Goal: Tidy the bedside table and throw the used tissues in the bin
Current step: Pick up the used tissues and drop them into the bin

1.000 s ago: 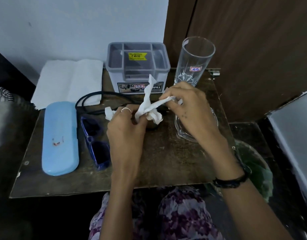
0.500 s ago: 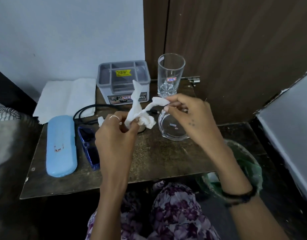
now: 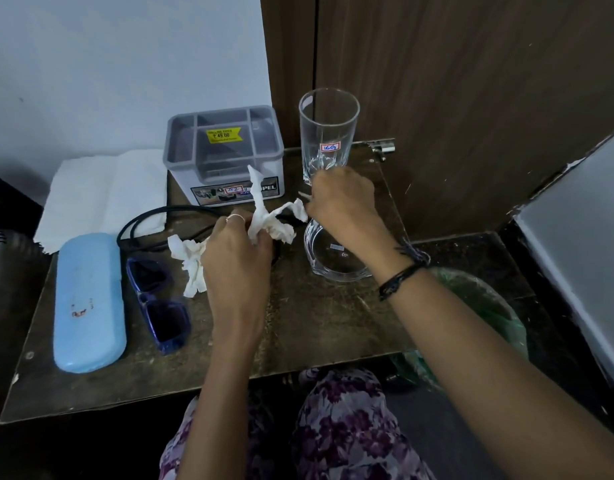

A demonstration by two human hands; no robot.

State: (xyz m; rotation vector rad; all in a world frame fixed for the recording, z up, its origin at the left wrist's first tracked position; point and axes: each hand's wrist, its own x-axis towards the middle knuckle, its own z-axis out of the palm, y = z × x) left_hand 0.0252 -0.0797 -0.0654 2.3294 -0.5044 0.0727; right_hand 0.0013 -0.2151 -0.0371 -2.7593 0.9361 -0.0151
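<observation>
I see two crumpled white used tissues. One twisted tissue (image 3: 268, 220) hangs above the worktop (image 3: 319, 327), one end gripped in my left hand (image 3: 236, 251), the other pinched by my right hand (image 3: 340, 199). A second tissue (image 3: 189, 259) juts from my left fist. The green-lined bin (image 3: 485, 306) sits below right.

Looked like a bedroom corner in a home: small worn wooden bench (image 3: 316, 327) pushed against a pale wall and dark wood panelling at upper right. Carried personal bedside things: blue spectacle case (image 3: 87, 303) and blue sunglasses (image 3: 158, 299) at left, tall drinking glass (image 3: 328, 133) at centre top, grey organiser (image 3: 226, 150) price-stickered. Green-lined bin (image 3: 489, 306) on the floor, lower right.
</observation>
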